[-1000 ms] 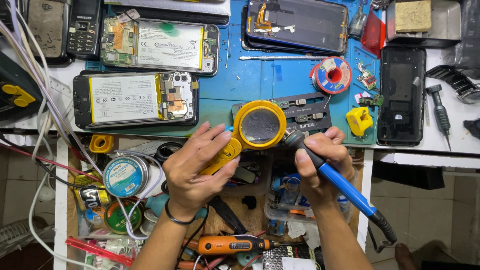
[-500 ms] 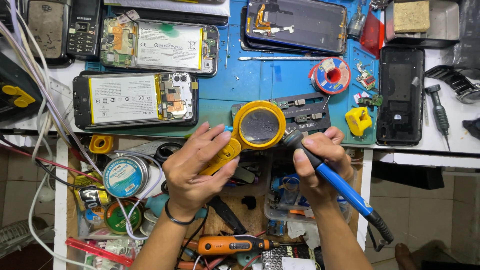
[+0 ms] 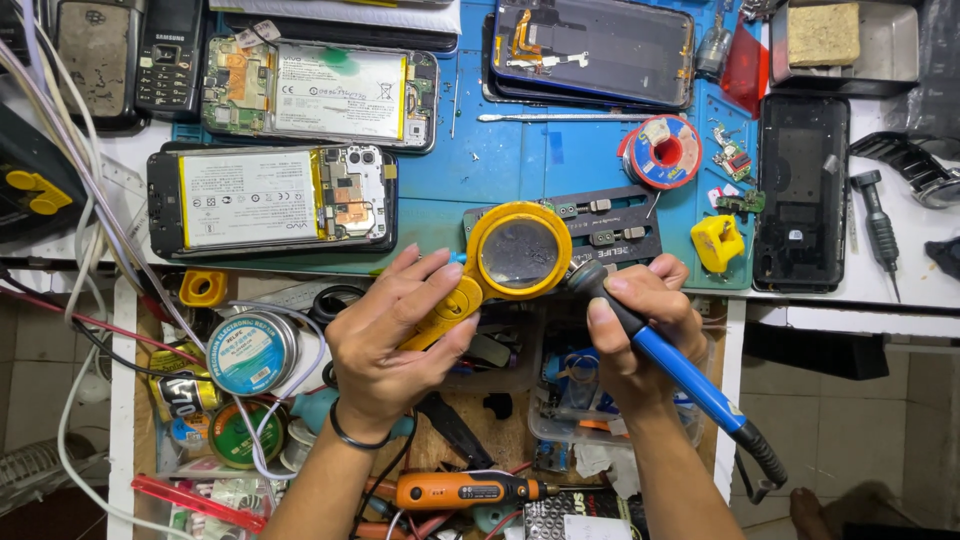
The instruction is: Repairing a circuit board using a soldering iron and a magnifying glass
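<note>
Soldering under the magnifier

Magnifier is the landmark: a yellow-rimmed lens held flat above the blue mat, just over the dark fixture plate at the near edge of the tabletop. The left hand is closed around its yellow handle, which runs down-left from the lens. The right hand is wrapped around the blue soldering iron in a pen-like grip. The iron's long axis runs diagonally: cord end down-right of the magnifier, black front end up-left, pointing at the lens rim; the tip itself is hidden beneath it. I judge the step to be fine tip work on a part under the lens. The next move likely calls for a steady lens and small, precise tip shifts. A solder spool lies up-right of the magnifier, an opened phone well to its left.
</note>
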